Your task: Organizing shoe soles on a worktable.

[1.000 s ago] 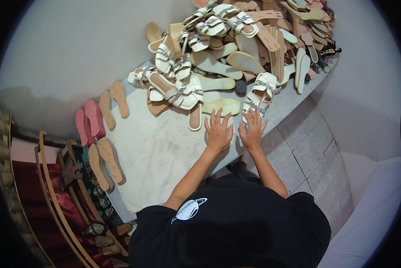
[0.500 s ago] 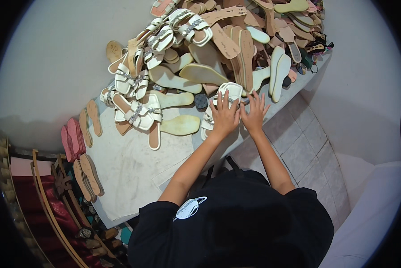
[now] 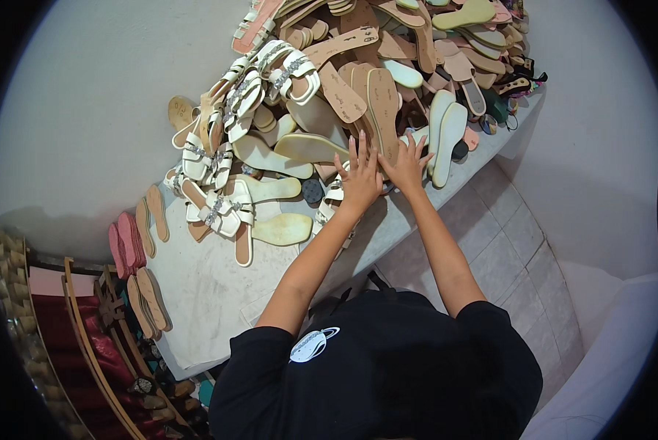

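Observation:
My left hand [image 3: 360, 183] lies with fingers spread at the near edge of a heap of sandals and soles, its fingertips by the lower end of some brown insoles [image 3: 381, 103]. A white strappy sandal [image 3: 332, 202] shows partly from under that hand and forearm. My right hand [image 3: 406, 167] is beside it, fingers apart, its thumb and fingertips by the near end of the same insoles. Neither hand is closed around anything; what lies beneath the palms is hidden. A round dark heel [image 3: 312, 191] sits just left of my left hand.
The heap spreads over a pale table [image 3: 197, 308], with white sandals [image 3: 226, 209] on the left and cream soles [image 3: 446, 139] on the right. Pink soles [image 3: 126, 242] and tan insoles [image 3: 148, 301] line the left edge. Tiled floor [image 3: 501, 242] lies right of the table.
Both hands have moved slightly away from me and left, toward the brown insoles. The white sandal under my left hand is now more covered. The whole view has shifted a little.

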A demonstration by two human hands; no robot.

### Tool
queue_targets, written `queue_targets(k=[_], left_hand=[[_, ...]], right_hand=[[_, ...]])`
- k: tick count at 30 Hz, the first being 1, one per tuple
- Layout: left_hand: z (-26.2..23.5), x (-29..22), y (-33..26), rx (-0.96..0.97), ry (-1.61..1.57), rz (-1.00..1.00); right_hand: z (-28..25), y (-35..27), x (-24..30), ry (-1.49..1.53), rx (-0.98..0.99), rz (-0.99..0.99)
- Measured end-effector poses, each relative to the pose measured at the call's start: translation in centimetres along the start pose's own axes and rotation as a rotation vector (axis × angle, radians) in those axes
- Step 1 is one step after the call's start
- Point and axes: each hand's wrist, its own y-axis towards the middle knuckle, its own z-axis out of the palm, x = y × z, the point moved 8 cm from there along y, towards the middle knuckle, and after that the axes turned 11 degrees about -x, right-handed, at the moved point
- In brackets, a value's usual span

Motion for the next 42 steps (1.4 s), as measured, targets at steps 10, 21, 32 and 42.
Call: queue_targets(k=[10, 21, 32, 42], left_hand=[[-5.6, 0.8, 0.2, -0.02, -0.41, -0.268], [-11.9, 8.1, -5.9, -0.048, -0.527, -0.385], [-18.1, 20.5, -15.8, -0.051, -0.416, -0.661], [-25.5, 27.8, -24.9, -0.017, -0.382, -0.704]], right_hand=[[-7.4, -7.3, 2.6, 0.141, -0.228, -0.016], [-7.7, -13.1, 12.5, 0.299, -0.107, -0.24], [-6.4, -24.1, 25.3, 0.352, 0.27, -1.378], [-3.4, -24.2, 35.7, 0.302, 0.344, -1.1]])
